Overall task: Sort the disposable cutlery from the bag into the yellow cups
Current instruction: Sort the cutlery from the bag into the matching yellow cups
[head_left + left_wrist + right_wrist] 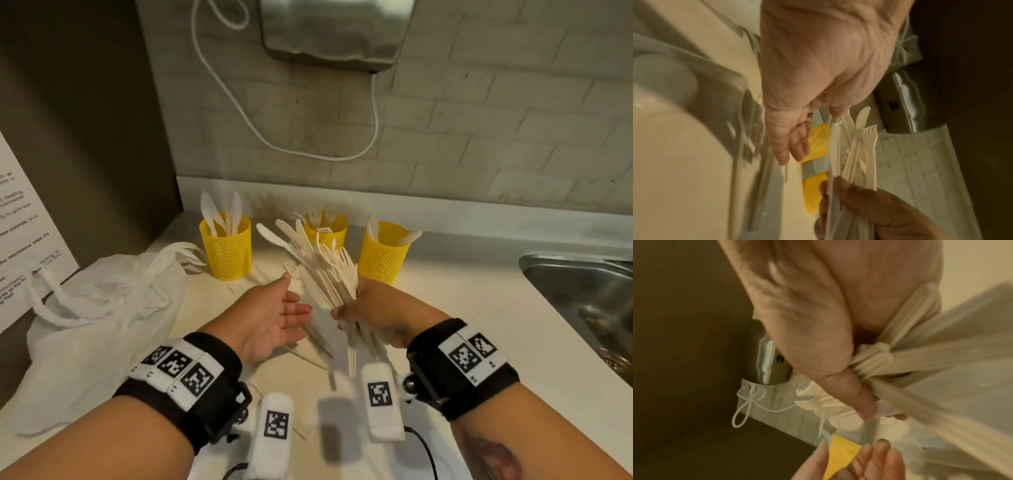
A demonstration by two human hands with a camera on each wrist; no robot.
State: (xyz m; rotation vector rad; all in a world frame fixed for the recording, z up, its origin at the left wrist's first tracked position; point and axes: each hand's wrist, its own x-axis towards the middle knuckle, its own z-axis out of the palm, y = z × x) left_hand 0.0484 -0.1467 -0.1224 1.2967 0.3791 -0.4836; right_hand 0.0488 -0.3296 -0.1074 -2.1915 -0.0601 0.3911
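**Head view: cutlery bundle in right hand, three cups partly stocked**

From here I log my right hand gripping a fanned bundle of white cutlery, knives and forks mixed, raised above the desk. My left hand is spread flat, palm up, just beside the bundle, holding nothing. Three yellow cups stand behind: left cup with knives, middle cup with forks, right cup with what look like spoons. White bag lies crumpled on the desk at left. Sink at right.
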